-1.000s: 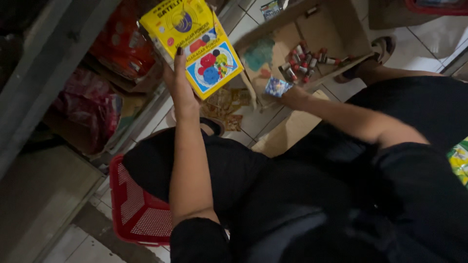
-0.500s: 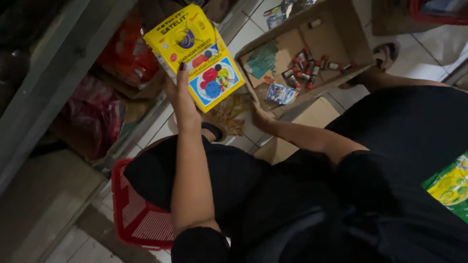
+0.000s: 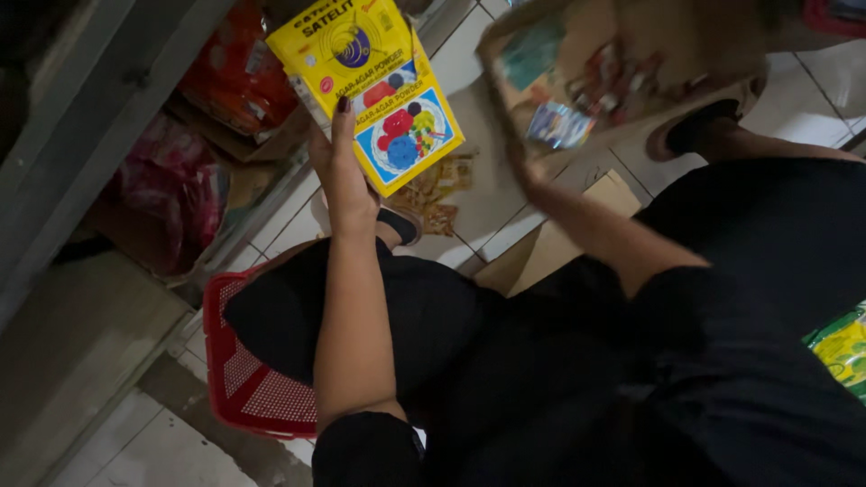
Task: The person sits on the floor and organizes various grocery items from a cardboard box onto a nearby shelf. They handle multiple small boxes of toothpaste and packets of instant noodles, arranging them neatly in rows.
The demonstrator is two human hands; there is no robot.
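Cardboard box [image 3: 631, 54], blurred, tips at its near edge where we think our right hand [image 3: 521, 171] grips it; how the fingers close we cannot tell. To the left of the box our left hand [image 3: 347, 176] clasps a yellow packet [image 3: 370, 81], fingers pressed flat on its face. Small bottles [image 3: 622, 77] and a blue sachet [image 3: 557, 124] lie inside the box. A red basket [image 3: 244, 379] sits well below-left of the box.

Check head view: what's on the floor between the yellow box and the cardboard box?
Head view: mostly bare tile floor, with small brownish packets lying just below the yellow box, left of the cardboard box.
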